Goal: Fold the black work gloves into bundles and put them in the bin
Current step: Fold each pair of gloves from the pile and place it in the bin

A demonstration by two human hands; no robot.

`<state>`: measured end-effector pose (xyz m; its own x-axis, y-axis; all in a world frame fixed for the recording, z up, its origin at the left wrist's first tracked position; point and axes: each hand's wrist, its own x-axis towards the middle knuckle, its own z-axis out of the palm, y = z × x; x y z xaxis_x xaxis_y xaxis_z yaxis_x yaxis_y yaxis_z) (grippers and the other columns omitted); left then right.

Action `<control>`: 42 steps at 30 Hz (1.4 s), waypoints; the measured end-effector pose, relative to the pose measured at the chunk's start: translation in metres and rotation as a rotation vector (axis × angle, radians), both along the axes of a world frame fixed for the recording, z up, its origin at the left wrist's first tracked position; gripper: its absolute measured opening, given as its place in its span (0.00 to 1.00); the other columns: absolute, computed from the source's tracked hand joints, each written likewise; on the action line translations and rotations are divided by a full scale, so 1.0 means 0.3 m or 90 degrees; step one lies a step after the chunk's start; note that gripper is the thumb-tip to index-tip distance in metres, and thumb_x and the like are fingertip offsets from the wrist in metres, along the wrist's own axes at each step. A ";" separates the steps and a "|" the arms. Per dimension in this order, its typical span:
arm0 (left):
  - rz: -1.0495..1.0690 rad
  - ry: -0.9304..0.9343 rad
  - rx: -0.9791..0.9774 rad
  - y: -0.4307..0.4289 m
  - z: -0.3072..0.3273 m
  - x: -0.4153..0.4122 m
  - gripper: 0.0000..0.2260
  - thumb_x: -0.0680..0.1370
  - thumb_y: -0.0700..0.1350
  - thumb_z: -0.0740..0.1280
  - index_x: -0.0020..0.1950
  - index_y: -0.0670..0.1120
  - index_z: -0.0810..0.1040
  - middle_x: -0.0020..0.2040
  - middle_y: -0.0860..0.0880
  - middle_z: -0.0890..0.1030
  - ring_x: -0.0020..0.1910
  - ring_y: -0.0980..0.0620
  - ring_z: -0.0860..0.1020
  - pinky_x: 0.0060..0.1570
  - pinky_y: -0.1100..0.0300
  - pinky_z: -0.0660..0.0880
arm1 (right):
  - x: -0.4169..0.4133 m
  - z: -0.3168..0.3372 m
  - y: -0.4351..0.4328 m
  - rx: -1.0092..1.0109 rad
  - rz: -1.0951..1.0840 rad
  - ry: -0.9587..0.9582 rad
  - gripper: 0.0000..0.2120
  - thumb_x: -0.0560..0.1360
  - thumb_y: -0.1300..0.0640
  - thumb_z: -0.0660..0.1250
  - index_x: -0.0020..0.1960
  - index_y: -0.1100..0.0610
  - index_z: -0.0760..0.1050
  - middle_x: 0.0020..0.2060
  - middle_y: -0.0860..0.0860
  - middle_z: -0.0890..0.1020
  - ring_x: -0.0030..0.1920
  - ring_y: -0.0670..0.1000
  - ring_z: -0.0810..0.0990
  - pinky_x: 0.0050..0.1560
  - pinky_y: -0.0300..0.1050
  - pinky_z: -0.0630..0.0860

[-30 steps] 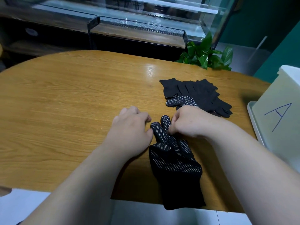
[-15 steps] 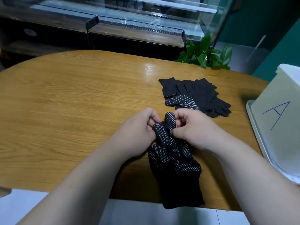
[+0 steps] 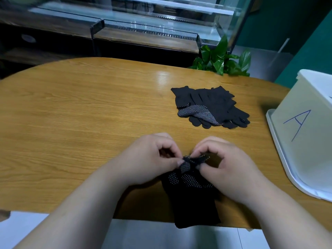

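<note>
The left hand [image 3: 152,159] pinches the finger end of a dotted work glove [image 3: 190,184] between thumb and forefinger, its other fingers curled in. The glove lies lengthwise toward the person, dotted palm up, with its cuff reaching back from the pinch to the near edge of the wooden table [image 3: 71,123]. The right hand [image 3: 228,168] holds the same finger end from the other side, thumb and fingertips closed on the fabric. The two pinches meet almost knuckle to knuckle.

Both hands take the tips because, as I judge it, the fold or roll starts there. Lifting the loose fingers together lets them turn back over the palm toward the cuff, which can then wrap the bundle. I cannot tell whether a second glove lies beneath this one.

Beyond the grip and a little to its right, apart from it, a pile of black gloves [image 3: 210,106] waits flat on the table, one dotted palm showing. It seems to be kept out of the working patch yet within reach. Farther off, behind the table's far edge, stand a leafy plant [image 3: 221,58] and a glass display case [image 3: 161,15].

Right of the grip stands the white bin [image 3: 305,141] marked with an A. Its opening is out of view, so its contents are unknown. Nothing lies between the hands and the bin, so the path looks free. The bin's wall is tall, so a finished bundle will likely have to be lifted over the rim.
</note>
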<state>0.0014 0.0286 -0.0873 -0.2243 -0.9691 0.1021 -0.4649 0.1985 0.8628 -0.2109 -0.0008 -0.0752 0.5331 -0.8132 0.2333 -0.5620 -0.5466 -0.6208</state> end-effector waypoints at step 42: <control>-0.014 -0.355 0.030 0.013 -0.004 0.033 0.24 0.62 0.76 0.62 0.51 0.64 0.75 0.49 0.64 0.69 0.54 0.60 0.66 0.54 0.58 0.68 | -0.083 -0.047 0.009 0.067 0.000 0.128 0.24 0.75 0.39 0.65 0.71 0.39 0.69 0.72 0.32 0.63 0.76 0.33 0.46 0.75 0.41 0.50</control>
